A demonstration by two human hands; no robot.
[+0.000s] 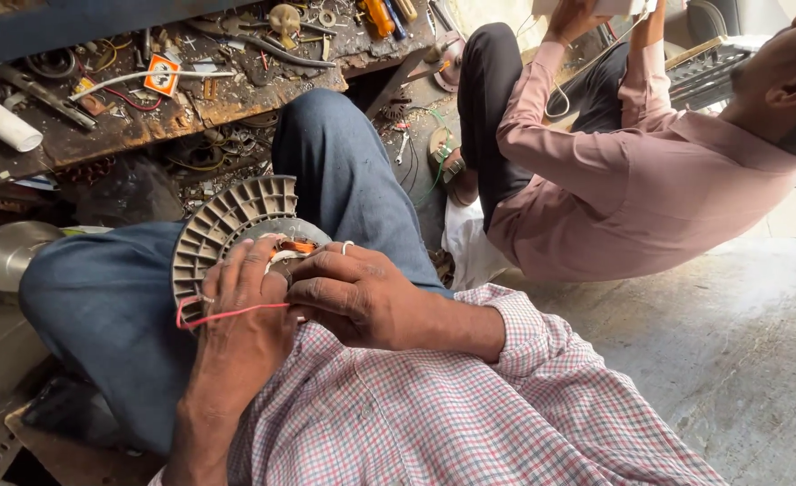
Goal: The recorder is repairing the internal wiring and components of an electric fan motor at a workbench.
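The ribbed round motor part (pixel 227 229) rests on the person's lap. The left hand (pixel 245 306) presses on it, a red wire (pixel 227 314) crossing its fingers; the right hand (pixel 353 292) pinches the copper winding (pixel 299 246). Best to brace firmly and pull gently.

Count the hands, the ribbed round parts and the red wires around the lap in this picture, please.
Hands on the part: 2, left hand and right hand
Ribbed grey round part: 1
Red wire: 1
Total: 4
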